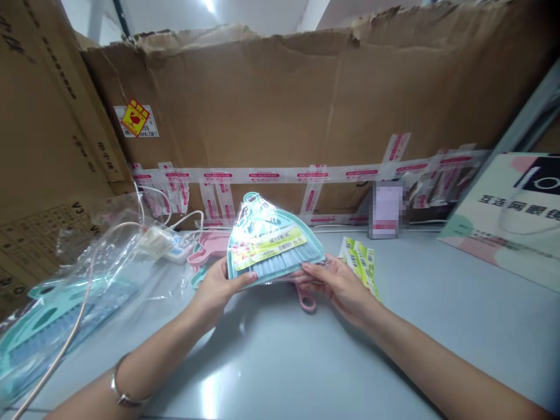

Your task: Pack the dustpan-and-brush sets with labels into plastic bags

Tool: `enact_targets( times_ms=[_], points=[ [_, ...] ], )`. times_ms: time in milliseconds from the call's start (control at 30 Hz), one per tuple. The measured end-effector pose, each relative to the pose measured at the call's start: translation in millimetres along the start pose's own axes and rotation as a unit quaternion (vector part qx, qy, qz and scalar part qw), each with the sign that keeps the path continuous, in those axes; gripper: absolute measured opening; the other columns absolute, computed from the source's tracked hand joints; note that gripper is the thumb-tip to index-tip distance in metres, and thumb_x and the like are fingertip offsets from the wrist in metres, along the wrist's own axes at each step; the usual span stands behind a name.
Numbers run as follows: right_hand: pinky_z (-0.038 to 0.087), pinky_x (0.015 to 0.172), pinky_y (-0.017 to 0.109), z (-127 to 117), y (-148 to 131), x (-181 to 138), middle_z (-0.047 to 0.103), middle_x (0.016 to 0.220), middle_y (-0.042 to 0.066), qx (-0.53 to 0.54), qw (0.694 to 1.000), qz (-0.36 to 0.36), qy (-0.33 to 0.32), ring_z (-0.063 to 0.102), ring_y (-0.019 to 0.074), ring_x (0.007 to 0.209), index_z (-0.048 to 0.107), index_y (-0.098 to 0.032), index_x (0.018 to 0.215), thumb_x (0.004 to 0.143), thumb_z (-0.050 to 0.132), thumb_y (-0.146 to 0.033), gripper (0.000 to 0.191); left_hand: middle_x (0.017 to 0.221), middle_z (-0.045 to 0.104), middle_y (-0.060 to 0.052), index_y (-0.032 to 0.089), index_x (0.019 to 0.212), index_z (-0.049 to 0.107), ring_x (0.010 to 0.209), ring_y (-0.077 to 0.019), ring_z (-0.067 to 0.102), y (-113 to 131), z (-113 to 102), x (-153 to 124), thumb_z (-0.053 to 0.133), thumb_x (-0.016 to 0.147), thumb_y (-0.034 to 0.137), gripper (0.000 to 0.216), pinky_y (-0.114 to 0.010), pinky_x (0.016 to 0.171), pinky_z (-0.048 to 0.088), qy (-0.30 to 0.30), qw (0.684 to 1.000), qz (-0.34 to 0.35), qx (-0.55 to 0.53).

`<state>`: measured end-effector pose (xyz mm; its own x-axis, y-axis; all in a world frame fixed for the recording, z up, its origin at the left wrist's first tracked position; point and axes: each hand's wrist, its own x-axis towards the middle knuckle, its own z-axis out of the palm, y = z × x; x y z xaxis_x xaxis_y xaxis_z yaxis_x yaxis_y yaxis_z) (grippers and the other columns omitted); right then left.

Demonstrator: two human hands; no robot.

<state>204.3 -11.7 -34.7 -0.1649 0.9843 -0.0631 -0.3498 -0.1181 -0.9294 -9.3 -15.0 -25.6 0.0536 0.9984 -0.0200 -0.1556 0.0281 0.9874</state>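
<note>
A small teal dustpan and brush set (271, 245) in a clear plastic bag with a yellow label is held up over the grey table (306, 361). My left hand (219, 286) grips its lower left edge, thumb on top. My right hand (336, 286) pinches its lower right edge. A pink dustpan (210, 248) lies on the table just behind the left hand, and a pink handle loop (307, 301) shows under the held set.
Clear bags with more teal dustpan sets (48, 321) lie at the left, near a white power strip (168, 245) and cables. Green-yellow label slips (361, 259) lie right of the hands. Taped cardboard walls (306, 116) stand behind and left; a printed box (511, 216) is at the right.
</note>
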Motion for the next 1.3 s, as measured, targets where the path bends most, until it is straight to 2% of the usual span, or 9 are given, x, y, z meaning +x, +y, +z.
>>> enact_targets(
  times_ms=[100,267,433,567,833,900,1033,1200,1300],
  points=[
    [0.056,0.063,0.023,1,3,-1,0.073,0.074,0.006,0.024,1.0,0.005,0.003,0.069,0.015,0.067,0.062,-0.014,0.084,0.064,0.079,-0.028,0.03,0.103,0.071,-0.014,0.013,0.097,0.068,0.09,-0.0256,0.067,1,0,0,0.082,0.059,0.028,0.043,-0.032,0.075,0.052,0.022,1.0,-0.014,0.015],
    [0.059,0.07,0.025,1,5,-2,0.073,0.088,0.005,0.089,0.996,0.013,0.005,0.071,0.0171,0.077,0.061,-0.017,0.095,0.067,0.077,-0.021,0.032,0.116,0.066,-0.013,0.017,0.106,0.066,0.098,-0.026,0.064,9,3,-5,0.076,0.069,0.03,0.041,-0.032,0.073,0.055,-0.029,0.999,-0.038,-0.025],
    [0.059,0.068,0.023,3,3,-3,0.073,0.087,0.006,0.1,0.995,0.028,0.008,0.071,0.0183,0.079,0.06,-0.015,0.093,0.067,0.076,-0.019,0.03,0.111,0.068,-0.012,0.014,0.1,0.068,0.097,-0.025,0.064,13,4,-3,0.058,0.083,0.03,0.026,-0.032,0.069,0.058,0.01,0.992,-0.066,-0.103],
    [0.059,0.07,0.023,4,4,-4,0.074,0.084,0.009,0.098,0.994,0.043,0.012,0.071,0.0192,0.079,0.061,-0.014,0.089,0.066,0.076,-0.017,0.027,0.107,0.07,-0.013,0.012,0.09,0.07,0.092,-0.0235,0.066,12,1,1,0.063,0.08,0.026,0.018,-0.032,0.068,0.058,0.048,0.993,-0.082,-0.07],
    [0.057,0.067,0.02,2,9,-4,0.074,0.082,0.013,0.064,0.996,0.057,0.017,0.071,0.0179,0.077,0.07,-0.009,0.078,0.067,0.076,-0.027,0.022,0.082,0.072,-0.011,0.014,0.08,0.072,0.084,-0.0207,0.066,2,-6,5,0.07,0.071,0.05,0.037,-0.027,0.068,0.056,0.061,0.997,-0.049,0.015],
    [0.057,0.067,0.019,3,8,-4,0.073,0.084,0.014,0.054,0.997,0.057,0.018,0.071,0.0167,0.075,0.071,-0.009,0.074,0.066,0.077,-0.031,0.025,0.087,0.072,-0.01,0.015,0.086,0.071,0.087,-0.0211,0.065,2,-5,3,0.07,0.071,0.05,0.039,-0.028,0.072,0.056,0.035,0.999,-0.034,0.024],
    [0.055,0.066,0.022,5,8,-5,0.074,0.083,0.012,0.052,0.997,0.047,0.018,0.069,0.0161,0.072,0.073,-0.012,0.074,0.058,0.082,-0.036,0.031,0.111,0.067,-0.006,0.021,0.106,0.065,0.1,-0.019,0.062,3,0,-3,0.077,0.067,0.034,0.043,-0.027,0.078,0.054,-0.019,0.999,-0.009,0.026],
    [0.045,0.048,0.022,5,11,-6,0.071,0.065,0.011,-0.001,0.999,0.044,0.014,0.061,0.0133,0.055,0.071,-0.011,0.067,0.058,0.079,-0.046,0.038,0.078,0.067,-0.002,0.017,0.09,0.066,0.069,-0.0113,0.061,1,-1,-2,0.076,0.067,0.034,0.031,-0.023,0.066,0.052,0.014,1.0,-0.013,0.015],
    [0.046,0.052,0.024,5,11,-6,0.07,0.066,0.009,-0.01,0.999,0.034,0.025,0.061,0.0134,0.058,0.07,-0.011,0.067,0.058,0.08,-0.047,0.038,0.074,0.066,0.0,0.018,0.09,0.066,0.07,-0.0108,0.061,1,-2,0,0.075,0.068,0.033,0.028,-0.02,0.065,0.051,0.001,0.999,-0.028,-0.017]
  ],
)
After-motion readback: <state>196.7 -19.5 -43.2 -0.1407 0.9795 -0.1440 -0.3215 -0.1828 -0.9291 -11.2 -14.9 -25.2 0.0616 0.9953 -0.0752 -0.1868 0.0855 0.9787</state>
